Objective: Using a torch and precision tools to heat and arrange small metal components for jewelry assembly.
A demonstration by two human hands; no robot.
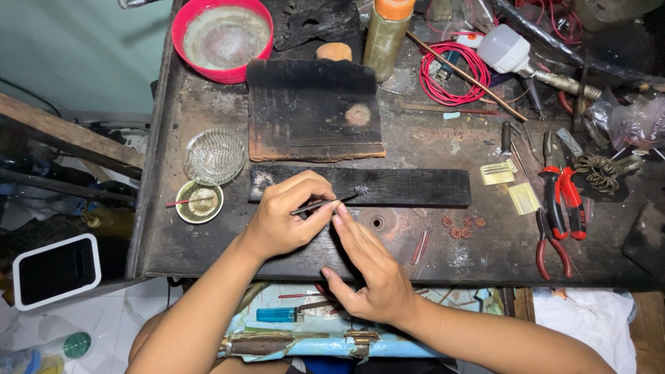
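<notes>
Workpiece: small granular silvery piece (361, 188), resting on long charred wood strip (388, 186) at centre of workbench (173, 235). Tool: thin dark tweezers (324, 203), tips just beside the piece; contact can't be confirmed at this res.

Left hand (284, 215): fingers curled narrow, pinching tweezers near mid-shaft, thumb and index closed on it. Right hand (367, 270): fingers extended, close together, holding nothing; index tip touches tweezer shaft approx. where the left fingers grip, acting as a steady.

Handling judgement:
- Piece looks v. light and tiny, likely fragile; bare fingers too coarse. Take by its edge w/ tweezer tips, min. pressure.
- Loose grains may scatter if nudged; approach low along the strip.
- Tweezers: stiff, slim, springy; hold mid-shaft for control, as shown.
- Charred strip: rigid, rough, non-slip; good rest surface.

Nearby: small coppery rosette parts (463, 227) to the right of the hands, red-handled pliers (562, 201) further right, ribbed glass dish (213, 156) and small bowl (199, 201) to the left, burnt block (313, 114) behind the strip.
</notes>
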